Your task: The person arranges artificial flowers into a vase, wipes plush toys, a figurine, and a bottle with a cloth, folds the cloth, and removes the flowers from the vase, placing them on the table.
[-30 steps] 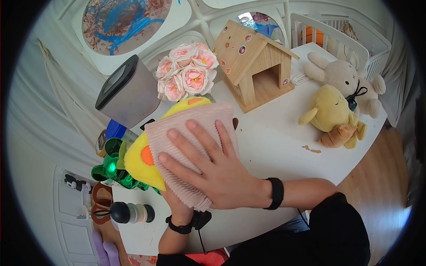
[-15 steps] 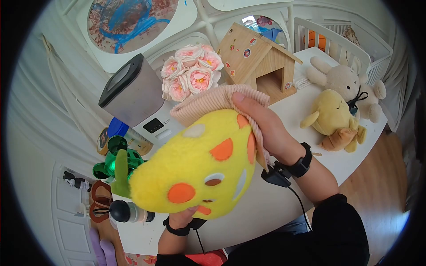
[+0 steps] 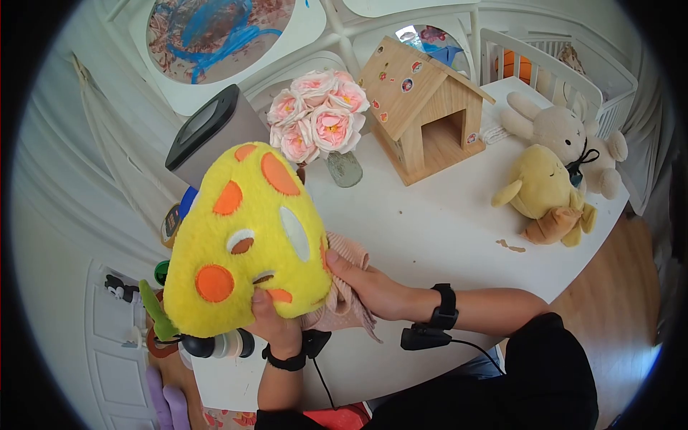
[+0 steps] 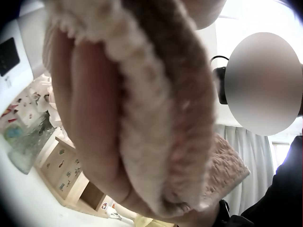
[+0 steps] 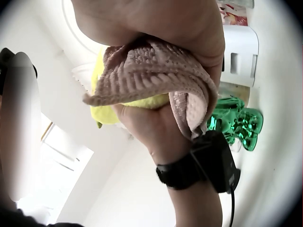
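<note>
A yellow, roughly triangular plush toy (image 3: 247, 240) with orange patches, eyes and a green piece (image 3: 156, 309) at one corner is held up over the table. My left hand (image 3: 279, 328) grips its lower edge, thumb on the front beside the mouth; its other fingers are hidden behind the toy in the head view. At the toy's right side, my right hand (image 3: 374, 288) holds a crumpled pink ribbed cloth (image 3: 349, 252) against the plush, thumb on top. The right wrist view shows the cloth (image 5: 142, 78) bunched under the right palm (image 5: 156, 21), above the left hand (image 5: 151, 127).
Behind the toy stand a grey dark-lidded container (image 3: 215, 125), pink roses (image 3: 322, 118) in a glass vase (image 3: 345, 169) and a wooden house (image 3: 430, 107). Plush toys, a chick (image 3: 539, 179) and a rabbit (image 3: 555, 129), sit at the right. A bottle (image 3: 226, 345) is partly hidden lower left.
The plush toy has turned upright with its face outward and shifted left. My right hand with the cloth has moved from its front, over its top, down to its right side.
</note>
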The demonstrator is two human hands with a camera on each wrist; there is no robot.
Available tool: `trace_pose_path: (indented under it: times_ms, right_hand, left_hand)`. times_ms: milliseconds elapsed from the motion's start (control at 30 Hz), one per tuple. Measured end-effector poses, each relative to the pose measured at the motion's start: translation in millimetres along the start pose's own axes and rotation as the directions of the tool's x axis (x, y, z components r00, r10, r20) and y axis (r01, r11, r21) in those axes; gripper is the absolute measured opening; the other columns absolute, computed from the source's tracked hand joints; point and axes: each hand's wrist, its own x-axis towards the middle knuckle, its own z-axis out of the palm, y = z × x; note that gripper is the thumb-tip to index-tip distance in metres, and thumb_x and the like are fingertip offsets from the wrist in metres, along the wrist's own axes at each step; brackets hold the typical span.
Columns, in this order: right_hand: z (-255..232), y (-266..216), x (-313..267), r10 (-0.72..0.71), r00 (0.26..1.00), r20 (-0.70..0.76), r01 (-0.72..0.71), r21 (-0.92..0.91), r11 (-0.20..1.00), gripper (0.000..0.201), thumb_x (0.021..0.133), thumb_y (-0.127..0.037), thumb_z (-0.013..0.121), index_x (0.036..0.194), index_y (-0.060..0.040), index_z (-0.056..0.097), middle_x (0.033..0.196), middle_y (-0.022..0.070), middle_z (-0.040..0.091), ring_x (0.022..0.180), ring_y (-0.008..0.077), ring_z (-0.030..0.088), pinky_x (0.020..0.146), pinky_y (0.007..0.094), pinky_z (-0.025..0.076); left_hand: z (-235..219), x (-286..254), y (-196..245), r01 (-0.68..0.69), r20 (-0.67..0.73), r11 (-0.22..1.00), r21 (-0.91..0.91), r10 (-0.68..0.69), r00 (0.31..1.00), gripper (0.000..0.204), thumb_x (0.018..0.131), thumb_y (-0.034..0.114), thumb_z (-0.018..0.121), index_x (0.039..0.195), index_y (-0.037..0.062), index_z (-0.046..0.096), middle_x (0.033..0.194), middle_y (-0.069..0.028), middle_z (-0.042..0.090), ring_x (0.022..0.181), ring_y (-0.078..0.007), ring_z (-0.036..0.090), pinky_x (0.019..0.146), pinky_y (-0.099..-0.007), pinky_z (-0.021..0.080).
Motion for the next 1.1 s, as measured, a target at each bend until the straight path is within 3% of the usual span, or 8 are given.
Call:
trace_pose_path:
  times_ms: [200, 333, 433, 600, 767, 833, 1000, 1100]
  right_hand:
    - [18.9, -20.2, -7.4, -0.085, 0.985, -0.149, 0.097, 0.070, 0.993, 0.056, 0.109, -0.046, 0.040, 0.148, -0.0062, 0.038, 0.113, 0.0010, 0.063, 0.093, 0.0060, 0.059, 0.079, 0.0230, 0.051]
    - [11.5, -48.9, -20.4, 0.065, 0.989, -0.132, -0.076, -0.079, 0.994, 0.056, 0.108, -0.044, 0.042, 0.147, -0.0037, 0.038, 0.141, 0.0087, 0.054, 0.126, 0.0142, 0.054, 0.105, 0.0315, 0.047]
    - [12.4, -55.3, -16.8, -0.402, 0.902, -0.157, 0.393, -0.086, 0.916, 0.052, 0.108, -0.038, 0.043, 0.146, -0.0030, 0.041, 0.141, 0.0101, 0.055, 0.126, 0.0169, 0.055, 0.107, 0.0324, 0.046]
    - [-0.2, -86.5, -24.1, -0.455, 0.870, -0.193, 0.442, -0.106, 0.891, 0.049, 0.108, -0.036, 0.044, 0.144, -0.0022, 0.044, 0.139, 0.0106, 0.056, 0.126, 0.0175, 0.055, 0.107, 0.0322, 0.045]
    - [-4.0, -118.4, -31.9, -0.534, 0.846, -0.017, 0.516, -0.232, 0.825, 0.053, 0.105, -0.037, 0.049, 0.143, -0.0012, 0.046, 0.136, 0.0087, 0.057, 0.124, 0.0180, 0.056, 0.105, 0.0322, 0.044]
    - [0.4, -127.8, -37.3, -0.508, 0.861, 0.009, 0.480, -0.344, 0.807, 0.063, 0.102, -0.049, 0.051, 0.141, 0.0005, 0.049, 0.139, 0.0109, 0.055, 0.128, 0.0193, 0.052, 0.108, 0.0344, 0.041]
    - [-10.6, -131.4, -22.4, -0.484, 0.709, 0.512, 0.700, -0.592, 0.399, 0.073, 0.100, -0.059, 0.047, 0.142, 0.0000, 0.051, 0.152, 0.0185, 0.041, 0.143, 0.0361, 0.036, 0.118, 0.0481, 0.027]
    - [-6.3, -122.2, -23.9, -0.375, 0.681, 0.629, 0.722, -0.664, 0.197, 0.073, 0.094, -0.056, 0.061, 0.145, -0.0037, 0.050, 0.158, 0.0194, 0.031, 0.144, 0.0405, 0.032, 0.118, 0.0491, 0.025]
  left_hand:
    - [4.3, -4.4, 5.5, -0.003, 0.054, 0.990, -0.138, 0.011, 0.999, 0.062, 0.097, 0.027, 0.063, 0.145, -0.0032, 0.036, 0.144, -0.0155, 0.047, 0.127, -0.0281, 0.051, 0.106, -0.0429, 0.044]
    - [9.8, -18.6, 11.9, 0.129, 0.224, 0.949, -0.289, -0.064, 0.973, 0.060, 0.096, 0.023, 0.062, 0.145, -0.0023, 0.038, 0.143, -0.0151, 0.049, 0.126, -0.0277, 0.053, 0.106, -0.0440, 0.046]
    - [8.0, -23.0, 12.2, 0.282, 0.310, 0.909, -0.306, -0.185, 0.933, 0.062, 0.098, 0.030, 0.057, 0.147, 0.0002, 0.035, 0.144, -0.0150, 0.048, 0.129, -0.0284, 0.052, 0.107, -0.0441, 0.045]
    - [2.3, -19.6, 1.7, 0.530, 0.470, 0.736, -0.421, -0.323, 0.822, 0.066, 0.101, 0.043, 0.046, 0.151, 0.0027, 0.032, 0.148, -0.0164, 0.046, 0.133, -0.0319, 0.050, 0.109, -0.0472, 0.044]
    - [9.0, 4.5, 12.3, 0.856, 0.769, 0.299, -0.421, -0.383, 0.512, 0.065, 0.104, 0.045, 0.045, 0.153, 0.0047, 0.032, 0.152, -0.0146, 0.044, 0.138, -0.0289, 0.047, 0.113, -0.0438, 0.042]
    - [9.6, 12.0, 8.7, 0.821, 0.755, 0.529, -0.213, -0.444, 0.482, 0.064, 0.106, 0.047, 0.039, 0.154, 0.0060, 0.030, 0.152, -0.0138, 0.043, 0.139, -0.0279, 0.045, 0.114, -0.0431, 0.041]
    - [16.3, 20.0, 1.5, 0.768, 0.656, 0.637, 0.070, -0.610, 0.446, 0.063, 0.109, 0.050, 0.025, 0.157, 0.0082, 0.024, 0.156, -0.0118, 0.040, 0.141, -0.0256, 0.043, 0.116, -0.0416, 0.038]
    - [16.4, 20.4, 5.0, 0.759, 0.583, 0.609, -0.230, -0.539, 0.608, 0.068, 0.108, 0.053, 0.031, 0.157, 0.0073, 0.022, 0.154, -0.0121, 0.039, 0.139, -0.0259, 0.045, 0.114, -0.0416, 0.040]
